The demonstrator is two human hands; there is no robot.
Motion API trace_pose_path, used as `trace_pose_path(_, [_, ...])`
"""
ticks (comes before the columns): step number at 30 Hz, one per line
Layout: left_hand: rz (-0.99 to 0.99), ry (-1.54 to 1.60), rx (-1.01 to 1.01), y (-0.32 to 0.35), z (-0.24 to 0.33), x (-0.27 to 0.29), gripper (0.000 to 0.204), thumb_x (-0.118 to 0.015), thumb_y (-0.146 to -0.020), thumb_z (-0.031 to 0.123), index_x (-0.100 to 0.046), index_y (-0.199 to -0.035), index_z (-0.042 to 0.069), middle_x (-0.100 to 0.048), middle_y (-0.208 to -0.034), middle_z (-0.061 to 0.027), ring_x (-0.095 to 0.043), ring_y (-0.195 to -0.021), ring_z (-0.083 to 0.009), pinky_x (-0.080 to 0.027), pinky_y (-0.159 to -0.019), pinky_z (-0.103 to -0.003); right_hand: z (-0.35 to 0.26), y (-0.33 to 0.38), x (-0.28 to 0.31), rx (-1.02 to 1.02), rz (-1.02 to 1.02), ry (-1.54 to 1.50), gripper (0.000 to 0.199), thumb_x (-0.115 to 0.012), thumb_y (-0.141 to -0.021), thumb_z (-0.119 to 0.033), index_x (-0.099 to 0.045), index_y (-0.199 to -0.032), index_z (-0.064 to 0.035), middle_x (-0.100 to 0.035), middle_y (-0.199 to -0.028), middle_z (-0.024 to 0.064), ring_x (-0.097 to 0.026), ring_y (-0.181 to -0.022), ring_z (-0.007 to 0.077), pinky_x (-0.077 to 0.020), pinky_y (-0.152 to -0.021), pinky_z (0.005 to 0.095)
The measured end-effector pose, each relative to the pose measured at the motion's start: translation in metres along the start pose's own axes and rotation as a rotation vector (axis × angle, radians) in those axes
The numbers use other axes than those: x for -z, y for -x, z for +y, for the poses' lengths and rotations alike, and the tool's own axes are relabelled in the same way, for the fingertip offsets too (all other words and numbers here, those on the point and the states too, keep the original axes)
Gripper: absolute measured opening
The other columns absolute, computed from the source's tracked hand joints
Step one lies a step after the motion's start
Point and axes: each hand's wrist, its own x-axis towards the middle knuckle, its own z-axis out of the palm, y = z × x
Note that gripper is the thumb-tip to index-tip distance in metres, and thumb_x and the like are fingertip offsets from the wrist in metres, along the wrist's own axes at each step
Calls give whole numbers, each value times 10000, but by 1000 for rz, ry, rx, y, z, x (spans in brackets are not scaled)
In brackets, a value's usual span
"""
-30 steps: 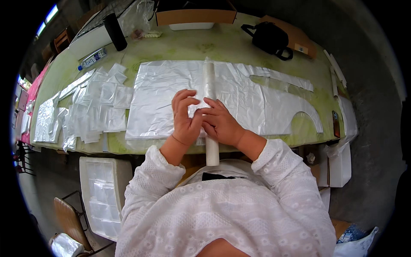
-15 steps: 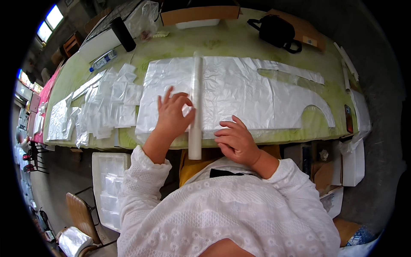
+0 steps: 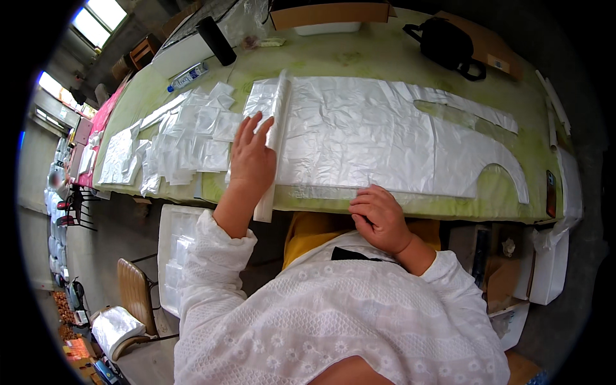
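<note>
A long whitish roll of plastic film [image 3: 280, 106] lies across the left part of a flat, crinkled white plastic sheet [image 3: 359, 138]. The sheet has a curved cut-out and long strap-like ends on the right, like an apron. My left hand [image 3: 252, 157] lies against the roll's left side, open, its fingers stretched away from me. The roll's near end sticks out over the table edge. My right hand [image 3: 380, 219] is at the sheet's near edge, fingers loosely bent and the thumb apart from them; I see nothing held in it.
Several small clear plastic bags [image 3: 186, 138] lie spread on the green-covered table [image 3: 346, 54] to the left. Behind them are a water bottle [image 3: 187, 77] and a black cylinder [image 3: 215, 41]. A black bag [image 3: 446, 46] sits far right; a phone [image 3: 551, 192] lies near the right edge.
The roll has moved left across the sheet and tilted slightly. My left hand's curved fingers have straightened against it. My right hand's fingers are more bent. The whole view has shifted.
</note>
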Motion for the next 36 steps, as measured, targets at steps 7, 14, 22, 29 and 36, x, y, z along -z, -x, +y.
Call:
trace_pose_path(7, [-424,-246,365,-5,-11,-22,705,-585,-982,294,-323,-1586,42,-281,-1661,-214,-210,-1547,-437,-196,-1268,-465,-1,1,1,45,-58,57,160,-750,-800,-85,-721,-957,-85,-704,-1033,72,-654,-1060,316,-481,-1034,502])
trace_pose_path(14, [-382,-278,403,-13,-43,-18,752,-546,-988,304,-230,-1632,81,-214,-1688,-205,-205,-1554,-403,-197,-1266,-438,-2,4,2,55,-69,60,153,-749,-812,-102,-720,-961,-86,-697,-1051,64,-650,-1070,306,-482,-1037,504])
trace_pose_path(22, [-401,-267,581,-21,-77,-3,783,-626,-960,332,-242,-1639,255,-467,-1524,-227,-491,-1374,-396,-408,-1133,-483,-4,4,2,76,-63,84,144,-743,-828,-115,-722,-968,-90,-697,-1054,60,-651,-1076,298,-484,-1041,492])
trace_pose_path(29, [-141,921,716,-27,1,-12,651,-518,-1028,203,-268,-1628,204,-612,-1356,-127,-632,-1079,-215,-552,-896,-368,-14,6,6,-163,54,-224,203,-724,-856,-58,-710,-1059,-60,-699,-1080,112,-657,-1052,312,-521,-967,442])
trace_pose_path(36, [-48,1672,702,-23,108,-56,677,-538,-1004,106,-250,-1610,195,-613,-1315,-107,-615,-941,-169,-569,-762,-357,-45,-4,6,-951,-41,-1144,601,-650,-1025,-185,-370,-1521,7,-646,-1201,104,-618,-1051,145,-517,-905,307])
